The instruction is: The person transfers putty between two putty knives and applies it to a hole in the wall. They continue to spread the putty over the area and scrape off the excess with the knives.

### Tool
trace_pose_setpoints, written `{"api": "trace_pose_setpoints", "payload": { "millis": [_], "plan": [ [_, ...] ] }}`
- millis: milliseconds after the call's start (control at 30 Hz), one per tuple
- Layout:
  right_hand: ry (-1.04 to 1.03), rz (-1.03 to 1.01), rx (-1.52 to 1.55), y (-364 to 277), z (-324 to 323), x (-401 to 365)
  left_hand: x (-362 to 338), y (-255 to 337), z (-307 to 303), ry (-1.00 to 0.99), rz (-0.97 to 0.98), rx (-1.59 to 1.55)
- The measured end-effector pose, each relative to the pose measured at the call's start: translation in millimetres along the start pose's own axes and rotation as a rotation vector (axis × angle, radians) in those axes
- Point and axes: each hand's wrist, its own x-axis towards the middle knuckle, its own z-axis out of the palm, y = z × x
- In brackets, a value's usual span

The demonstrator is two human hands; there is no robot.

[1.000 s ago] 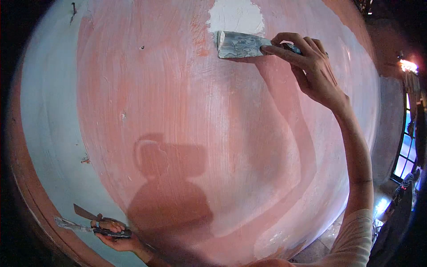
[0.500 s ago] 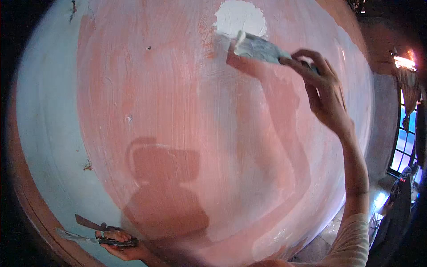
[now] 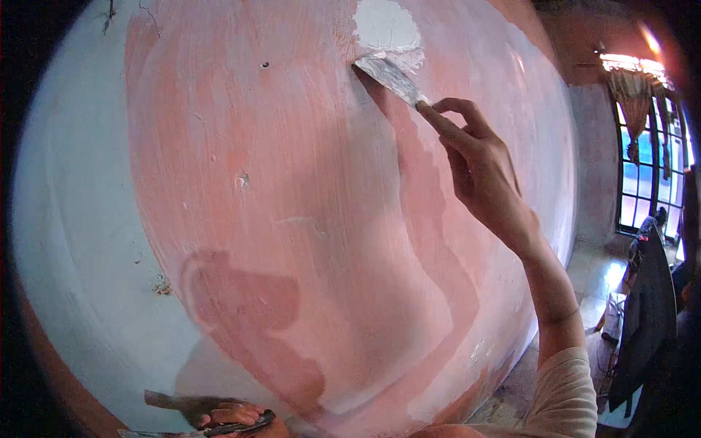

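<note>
My right hand is closed on the handle of a putty knife, whose wide blade is smeared with whitish paste. Its edge lies against the pink wall, just under a white filler patch. At the bottom left, my left hand grips the dark handle of a second putty knife, partly cut off by the frame edge. A small hole and a chipped spot mark the wall.
A pale blue-green band runs down the wall's left side. To the right are a barred window, a curtain, a dark upright object and a tiled floor. Shadows fall across the wall.
My right hand and its knife have moved left, and the blade has tilted downward to the right. A thin smear now shows below the white patch. My left hand sits lower in view.
</note>
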Motion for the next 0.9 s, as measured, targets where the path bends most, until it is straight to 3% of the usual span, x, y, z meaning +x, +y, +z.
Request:
{"api": "trace_pose_setpoints", "payload": {
  "millis": [67,467,667,767,900],
  "plan": [
    [0.014,0.005,-0.076,-5.5,4.0,0.4,-0.9,2.5,9.1,0.087,0.008,0.045],
    [0.087,0.02,-0.227,-23.6,20.9,31.1,2.1,9.7,-4.0,0.089,-0.058,0.024],
    [0.15,-0.047,-0.191,-0.6,24.9,65.5,-1.5,15.7,21.5,0.286,-0.16,0.053],
    [0.206,-0.168,-0.309,16.3,16.9,95.0,1.2,9.3,-7.9,-0.076,-0.172,0.01],
    [0.366,-0.245,-0.403,33.1,-13.9,112.4,2.5,8.7,-9.9,-0.053,-0.071,0.02]
  ]
}}
